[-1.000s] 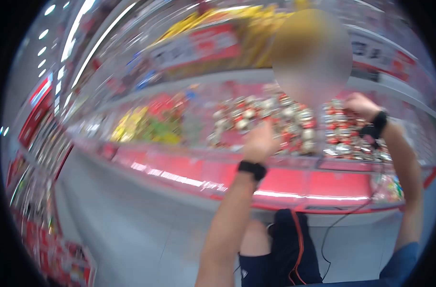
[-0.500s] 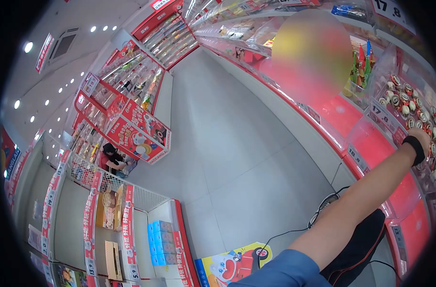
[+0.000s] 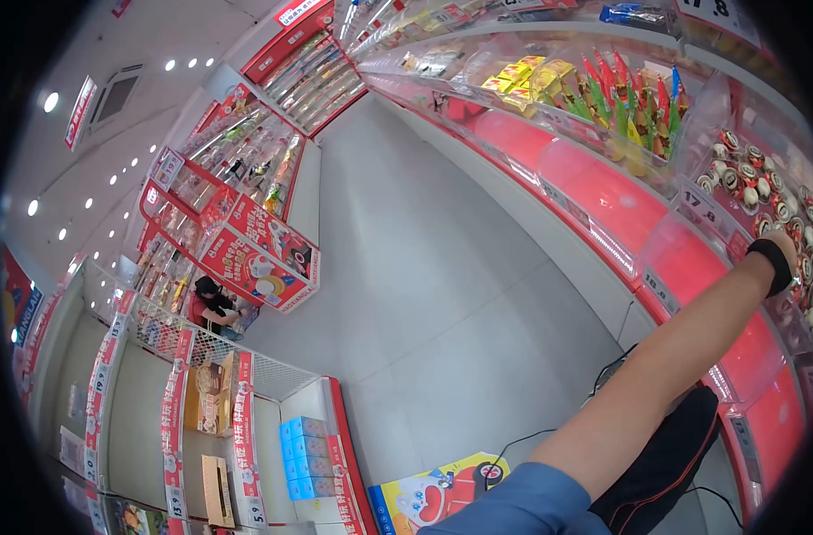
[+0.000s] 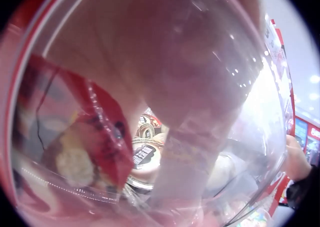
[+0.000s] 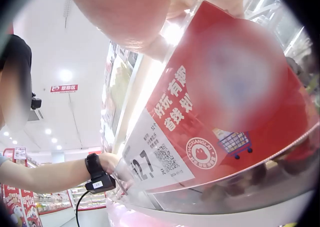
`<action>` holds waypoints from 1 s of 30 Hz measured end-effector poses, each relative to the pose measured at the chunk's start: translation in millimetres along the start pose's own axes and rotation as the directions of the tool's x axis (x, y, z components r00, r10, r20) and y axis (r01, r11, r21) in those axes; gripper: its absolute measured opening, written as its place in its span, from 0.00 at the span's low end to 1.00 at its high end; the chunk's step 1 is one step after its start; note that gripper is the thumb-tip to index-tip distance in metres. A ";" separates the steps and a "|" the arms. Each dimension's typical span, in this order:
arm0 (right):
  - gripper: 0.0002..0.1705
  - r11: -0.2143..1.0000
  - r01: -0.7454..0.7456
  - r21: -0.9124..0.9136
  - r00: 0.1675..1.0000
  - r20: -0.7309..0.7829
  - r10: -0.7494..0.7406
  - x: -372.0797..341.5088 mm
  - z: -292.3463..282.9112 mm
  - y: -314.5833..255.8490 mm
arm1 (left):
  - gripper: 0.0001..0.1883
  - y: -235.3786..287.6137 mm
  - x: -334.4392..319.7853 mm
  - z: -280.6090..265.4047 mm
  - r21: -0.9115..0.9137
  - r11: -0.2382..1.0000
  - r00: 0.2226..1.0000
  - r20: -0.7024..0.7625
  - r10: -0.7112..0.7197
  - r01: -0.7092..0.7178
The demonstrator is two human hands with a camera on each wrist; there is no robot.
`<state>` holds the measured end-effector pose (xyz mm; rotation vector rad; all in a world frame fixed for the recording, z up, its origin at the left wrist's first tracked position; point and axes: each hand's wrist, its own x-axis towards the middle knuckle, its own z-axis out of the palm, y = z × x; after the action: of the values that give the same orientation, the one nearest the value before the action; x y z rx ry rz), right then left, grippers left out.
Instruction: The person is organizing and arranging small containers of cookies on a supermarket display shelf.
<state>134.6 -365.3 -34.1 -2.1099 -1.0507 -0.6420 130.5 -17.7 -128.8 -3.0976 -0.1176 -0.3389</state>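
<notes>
My left hand (image 3: 784,245), with a black band at the wrist, reaches over a clear bin of round, red-and-white wrapped items (image 3: 752,178) in the head view. Clear plastic and glare blur the left hand (image 4: 170,77) in the left wrist view; a round item with a printed lid (image 4: 145,159) shows below it, and whether the hand holds anything cannot be told. Outside the head view, my right hand (image 5: 125,17) is at the top of the right wrist view, close above a red price card (image 5: 175,112) marked 12.7; its fingertips are mostly cut off.
Clear bins of yellow packs (image 3: 522,78) and upright colourful packets (image 3: 634,102) line the right shelf. A grey aisle floor (image 3: 406,232) runs between shelves. A person in a black cap (image 3: 212,308) is low by the left shelf. A cable (image 3: 522,439) lies near my leg.
The head view has swung left from facing the bins to the aisle, and my right hand has left it. Since half a second ago my left hand has barely moved.
</notes>
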 end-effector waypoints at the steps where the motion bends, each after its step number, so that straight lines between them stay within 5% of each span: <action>1: 0.13 1.000 -0.027 -0.006 1.000 0.015 0.027 -0.7 -1.6 -2.6 | 0.14 0.1 1.2 -0.2 -0.009 1.000 1.000 0.006 -0.003 0.003; 9: 0.12 0.995 -0.056 -0.086 0.998 -0.005 0.056 -4.4 -6.3 -12.1 | 0.13 4.9 5.2 8.8 -0.056 0.998 0.992 -0.118 -0.036 0.030; 14: 0.13 0.988 0.004 -0.152 1.000 -0.025 -0.008 -5.7 -2.3 -1.1 | 0.12 13.8 2.5 -1.3 -0.200 0.949 0.961 -0.087 -0.263 0.242; 20: 0.11 0.982 0.014 -0.188 1.000 0.023 -0.010 -1.3 -1.7 -20.9 | 0.13 11.6 -9.1 -20.6 -0.095 0.983 0.987 -0.024 -0.162 0.159; 24: 0.11 0.998 -0.059 -0.034 0.998 0.019 0.060 -4.3 0.7 -1.9 | 0.14 15.3 -15.2 -28.0 -0.030 0.995 0.995 0.034 -0.093 0.094; 30: 0.11 0.970 0.106 -0.217 0.994 0.009 -0.106 2.3 2.3 -17.8 | 0.13 21.6 6.8 -8.2 -0.333 0.897 0.932 -0.111 -0.344 0.291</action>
<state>121.4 -354.7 -27.6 -2.2488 -1.1420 -0.8451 137.1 -38.9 -119.6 -3.3331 -0.6354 -0.6900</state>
